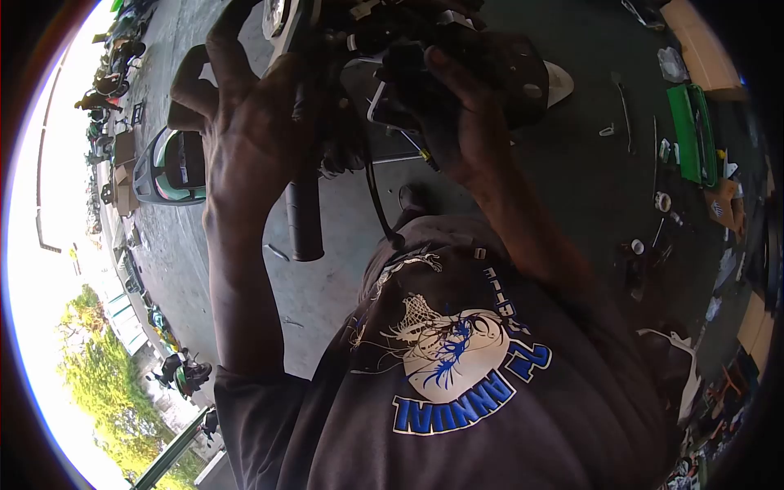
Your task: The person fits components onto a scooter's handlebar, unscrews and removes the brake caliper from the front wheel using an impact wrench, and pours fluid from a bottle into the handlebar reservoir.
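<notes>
At the top centre is a dark motorcycle handlebar assembly, with its black rubber grip (305, 220) pointing down between my arms. My left hand (253, 114) is over the left part of the assembly, fingers spread and bent, its thumb side against the dark parts. On the other side my right hand (457, 106) is closed around a dark part, thumb raised along it; shadow hides what the fingers hold. A black cable (378, 192) hangs down between the hands. A screwdriver-like tool with a yellow part (425, 153) shows beside my right wrist.
A green and black panel (167, 167) lies at the left. On the right, the floor carries a green tray (691, 135), a long metal rod (625, 114), a tape roll (662, 201), cardboard (706, 45) and scattered small parts. Parked motorcycles (186, 373) stand along the far left.
</notes>
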Action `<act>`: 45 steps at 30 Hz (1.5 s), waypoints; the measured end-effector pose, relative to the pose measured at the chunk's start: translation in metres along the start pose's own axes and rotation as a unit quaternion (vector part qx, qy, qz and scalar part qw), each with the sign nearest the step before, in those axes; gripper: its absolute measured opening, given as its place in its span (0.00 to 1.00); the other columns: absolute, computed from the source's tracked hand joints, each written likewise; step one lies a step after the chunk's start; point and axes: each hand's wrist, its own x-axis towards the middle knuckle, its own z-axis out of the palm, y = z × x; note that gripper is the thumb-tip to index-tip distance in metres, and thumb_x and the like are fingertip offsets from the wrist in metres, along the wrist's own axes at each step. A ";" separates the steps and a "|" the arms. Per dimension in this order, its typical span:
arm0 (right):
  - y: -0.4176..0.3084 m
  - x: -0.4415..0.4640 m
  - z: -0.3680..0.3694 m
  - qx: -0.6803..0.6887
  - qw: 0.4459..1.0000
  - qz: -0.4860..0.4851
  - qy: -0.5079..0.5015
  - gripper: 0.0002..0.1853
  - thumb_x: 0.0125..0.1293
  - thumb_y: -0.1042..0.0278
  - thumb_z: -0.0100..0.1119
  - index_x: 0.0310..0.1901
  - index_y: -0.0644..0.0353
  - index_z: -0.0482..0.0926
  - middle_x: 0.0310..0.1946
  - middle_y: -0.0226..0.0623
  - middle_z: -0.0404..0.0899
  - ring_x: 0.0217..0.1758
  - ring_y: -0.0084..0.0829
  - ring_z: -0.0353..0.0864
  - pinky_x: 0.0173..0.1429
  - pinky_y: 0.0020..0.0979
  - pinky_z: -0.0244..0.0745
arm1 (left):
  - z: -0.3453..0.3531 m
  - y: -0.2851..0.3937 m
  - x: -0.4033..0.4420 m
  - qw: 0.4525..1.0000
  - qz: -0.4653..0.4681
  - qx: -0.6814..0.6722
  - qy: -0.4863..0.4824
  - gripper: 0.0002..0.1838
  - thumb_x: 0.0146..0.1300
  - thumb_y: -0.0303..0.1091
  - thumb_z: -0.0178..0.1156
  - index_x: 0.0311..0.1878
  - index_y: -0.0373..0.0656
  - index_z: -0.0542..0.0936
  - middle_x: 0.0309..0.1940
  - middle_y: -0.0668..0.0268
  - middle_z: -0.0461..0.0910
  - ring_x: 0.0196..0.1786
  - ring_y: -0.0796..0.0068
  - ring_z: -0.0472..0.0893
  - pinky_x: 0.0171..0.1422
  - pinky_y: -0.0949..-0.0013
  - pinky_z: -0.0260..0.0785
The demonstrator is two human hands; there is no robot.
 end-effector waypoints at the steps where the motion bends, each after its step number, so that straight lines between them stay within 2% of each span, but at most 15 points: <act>1: -0.001 -0.001 0.000 0.004 1.000 0.006 -0.015 0.10 0.68 0.68 0.62 0.47 0.63 0.82 0.43 0.38 0.85 0.47 0.33 0.86 0.54 0.38 0.83 | 0.001 -0.001 0.000 1.000 0.004 0.020 -0.003 0.13 0.63 0.39 0.63 0.51 0.55 0.83 0.52 0.46 0.69 0.50 0.47 0.78 0.42 0.50 0.75; 5: -0.002 -0.004 -0.002 0.008 1.000 -0.007 -0.004 0.10 0.68 0.68 0.62 0.47 0.63 0.82 0.43 0.38 0.85 0.46 0.32 0.86 0.54 0.38 0.82 | -0.002 -0.002 0.005 1.000 0.026 -0.013 0.001 0.15 0.67 0.41 0.61 0.56 0.57 0.82 0.40 0.47 0.73 0.45 0.47 0.80 0.41 0.49 0.74; 8: -0.003 -0.006 -0.002 0.007 1.000 0.009 0.000 0.10 0.68 0.68 0.62 0.47 0.62 0.82 0.43 0.37 0.85 0.46 0.32 0.86 0.54 0.38 0.82 | -0.008 0.003 0.005 0.999 0.052 -0.012 0.006 0.13 0.66 0.41 0.62 0.53 0.56 0.82 0.42 0.46 0.72 0.44 0.45 0.79 0.41 0.50 0.74; 9: -0.003 -0.007 -0.002 0.002 1.000 0.008 0.001 0.10 0.68 0.68 0.62 0.47 0.62 0.82 0.43 0.37 0.85 0.46 0.31 0.86 0.53 0.38 0.82 | -0.009 0.005 0.004 0.999 0.017 -0.018 -0.025 0.15 0.62 0.40 0.67 0.52 0.54 0.84 0.56 0.49 0.64 0.56 0.46 0.72 0.53 0.49 0.70; 11: -0.003 -0.008 -0.001 -0.002 1.000 0.008 0.000 0.09 0.68 0.68 0.62 0.46 0.62 0.82 0.43 0.37 0.85 0.46 0.31 0.86 0.53 0.37 0.82 | -0.008 0.007 0.001 0.998 -0.019 -0.023 -0.056 0.16 0.58 0.39 0.71 0.50 0.52 0.86 0.70 0.53 0.55 0.68 0.47 0.65 0.64 0.48 0.65; 17: -0.001 -0.011 -0.004 -0.026 0.999 0.017 -0.007 0.14 0.69 0.64 0.61 0.52 0.62 0.79 0.46 0.39 0.84 0.51 0.34 0.84 0.57 0.39 0.81 | -0.014 0.009 -0.003 0.997 -0.018 0.018 -0.068 0.19 0.55 0.41 0.74 0.51 0.57 0.86 0.72 0.61 0.55 0.70 0.56 0.56 0.66 0.55 0.54; 20: -0.002 -0.014 0.000 -0.018 1.000 0.020 0.006 0.09 0.69 0.66 0.62 0.47 0.60 0.81 0.43 0.37 0.86 0.43 0.29 0.86 0.46 0.33 0.83 | -0.024 0.015 -0.003 0.994 0.028 0.095 -0.051 0.09 0.59 0.36 0.66 0.43 0.52 0.83 0.52 0.48 0.63 0.51 0.49 0.77 0.49 0.45 0.70; 26: 0.003 -0.016 0.001 -0.042 0.998 0.044 -0.013 0.11 0.68 0.66 0.63 0.48 0.59 0.80 0.42 0.37 0.85 0.43 0.29 0.87 0.34 0.29 0.80 | -0.028 0.019 -0.013 0.997 -0.056 -0.002 -0.053 0.12 0.57 0.31 0.67 0.46 0.52 0.84 0.58 0.50 0.61 0.45 0.54 0.79 0.46 0.50 0.72; 29: 0.004 -0.017 0.003 -0.039 0.998 0.040 -0.002 0.11 0.68 0.65 0.64 0.49 0.59 0.79 0.42 0.37 0.85 0.43 0.29 0.87 0.35 0.29 0.79 | -0.027 0.019 -0.016 1.000 0.016 0.023 0.006 0.13 0.58 0.29 0.66 0.47 0.53 0.84 0.64 0.52 0.59 0.47 0.53 0.79 0.43 0.51 0.74; 31: 0.003 -0.016 0.003 -0.050 0.997 0.052 -0.010 0.12 0.68 0.65 0.64 0.50 0.59 0.79 0.43 0.37 0.85 0.43 0.30 0.87 0.38 0.30 0.80 | -0.025 0.023 -0.020 0.991 -0.090 -0.092 -0.023 0.12 0.58 0.28 0.66 0.45 0.52 0.84 0.70 0.55 0.56 0.52 0.54 0.76 0.48 0.51 0.72; 32: 0.002 -0.016 0.002 -0.052 0.997 0.053 -0.014 0.12 0.68 0.65 0.64 0.50 0.59 0.79 0.43 0.37 0.85 0.43 0.30 0.87 0.38 0.30 0.80 | -0.024 0.022 -0.019 0.996 -0.069 -0.055 -0.004 0.10 0.57 0.28 0.66 0.43 0.51 0.84 0.70 0.57 0.56 0.56 0.54 0.74 0.51 0.51 0.71; 34: 0.000 -0.016 0.002 -0.078 0.994 0.078 -0.027 0.19 0.70 0.61 0.60 0.58 0.61 0.75 0.50 0.39 0.82 0.54 0.34 0.83 0.60 0.36 0.79 | -0.022 0.019 -0.019 0.998 -0.053 -0.024 0.015 0.09 0.57 0.29 0.65 0.42 0.50 0.84 0.69 0.56 0.56 0.55 0.54 0.75 0.50 0.51 0.72; 39: -0.001 -0.013 0.009 -0.063 0.994 0.086 -0.021 0.20 0.70 0.59 0.61 0.58 0.61 0.75 0.49 0.39 0.83 0.52 0.33 0.84 0.58 0.35 0.80 | -0.022 0.016 -0.014 0.998 -0.053 -0.018 0.033 0.07 0.58 0.30 0.65 0.40 0.49 0.84 0.69 0.58 0.57 0.57 0.51 0.72 0.49 0.52 0.72; 41: -0.004 -0.011 0.012 -0.062 0.993 0.097 -0.024 0.21 0.70 0.58 0.61 0.58 0.61 0.74 0.48 0.39 0.83 0.50 0.33 0.84 0.57 0.34 0.80 | -0.022 0.016 -0.011 0.990 -0.111 -0.087 0.008 0.07 0.55 0.30 0.70 0.37 0.46 0.85 0.68 0.52 0.57 0.68 0.50 0.63 0.65 0.57 0.62; 45: -0.014 0.000 0.021 -0.119 0.986 0.117 -0.006 0.20 0.69 0.55 0.62 0.55 0.59 0.77 0.45 0.39 0.85 0.48 0.32 0.85 0.55 0.36 0.81 | -0.030 0.007 -0.003 0.992 -0.084 -0.092 -0.003 0.06 0.56 0.30 0.70 0.38 0.46 0.85 0.69 0.52 0.56 0.71 0.49 0.59 0.66 0.54 0.60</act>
